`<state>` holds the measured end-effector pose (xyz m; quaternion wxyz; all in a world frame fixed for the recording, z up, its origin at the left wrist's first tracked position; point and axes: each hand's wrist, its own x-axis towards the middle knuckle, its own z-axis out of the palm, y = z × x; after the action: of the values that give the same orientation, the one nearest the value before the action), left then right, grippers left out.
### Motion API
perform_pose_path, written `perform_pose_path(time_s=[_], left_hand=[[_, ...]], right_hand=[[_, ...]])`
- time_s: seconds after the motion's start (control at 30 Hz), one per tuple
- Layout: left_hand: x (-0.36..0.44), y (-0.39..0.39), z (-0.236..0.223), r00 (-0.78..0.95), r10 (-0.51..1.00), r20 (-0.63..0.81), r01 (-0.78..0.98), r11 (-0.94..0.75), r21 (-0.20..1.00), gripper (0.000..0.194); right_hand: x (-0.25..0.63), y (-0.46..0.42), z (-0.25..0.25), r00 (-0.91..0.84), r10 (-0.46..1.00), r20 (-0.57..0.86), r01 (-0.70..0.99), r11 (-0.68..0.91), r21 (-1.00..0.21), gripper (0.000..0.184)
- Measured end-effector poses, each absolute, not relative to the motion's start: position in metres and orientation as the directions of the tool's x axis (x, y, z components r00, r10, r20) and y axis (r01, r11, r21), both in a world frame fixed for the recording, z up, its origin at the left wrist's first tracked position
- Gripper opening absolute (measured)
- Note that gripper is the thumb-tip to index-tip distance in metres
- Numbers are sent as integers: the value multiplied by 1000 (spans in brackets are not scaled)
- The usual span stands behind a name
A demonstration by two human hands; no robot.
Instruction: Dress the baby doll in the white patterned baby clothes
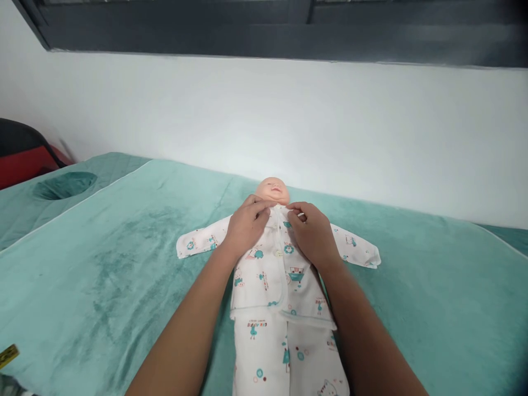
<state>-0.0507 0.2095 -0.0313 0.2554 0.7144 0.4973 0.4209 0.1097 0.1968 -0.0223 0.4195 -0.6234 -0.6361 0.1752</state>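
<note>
A baby doll (270, 190) lies on its back, its head toward the wall, wearing a white baby shirt (264, 280) printed with small animals and boats. Below the shirt's hem are matching baby pants (264, 357). At the left side of the collar, my left hand (247, 225) is closed, its fingertips pinching the shirt by the neck. My right hand (311, 228) pinches the shirt's collar on the other side, fingers curled. Between both hands runs the front opening, with a pale button (279, 253) at mid-chest. Both sleeves stretch outward, and the sleeve ends look flat.
A green plush cover (124, 264) spreads under the doll. At the far left, a round hole (66, 185) dips into the padded surface, near a red and black object (25, 159). Behind stands a white wall (264, 121) under a dark window frame (247, 33).
</note>
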Motion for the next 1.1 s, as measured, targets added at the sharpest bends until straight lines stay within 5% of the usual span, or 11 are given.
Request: perform_pose_path(time_s=[0.07,0.17,0.43,0.87,1.1], left_hand=[[-52,203,-28,137,920,367,450,-387,804,26],[-55,194,-23,197,915,352,394,-402,826,20],[-69,188,-7,365,926,101,392,-250,885,13],[-69,187,-8,374,925,72,341,-209,916,15],[-73,189,-10,356,933,51,57,-76,995,15]], right_hand=[[110,188,-11,115,948,296,671,146,-727,15],[110,171,8,17,979,204,765,118,-634,28],[99,152,13,-89,994,64,891,109,-441,26],[105,161,14,-124,992,1,811,102,-576,26],[97,165,8,-148,988,51,826,152,-543,24]])
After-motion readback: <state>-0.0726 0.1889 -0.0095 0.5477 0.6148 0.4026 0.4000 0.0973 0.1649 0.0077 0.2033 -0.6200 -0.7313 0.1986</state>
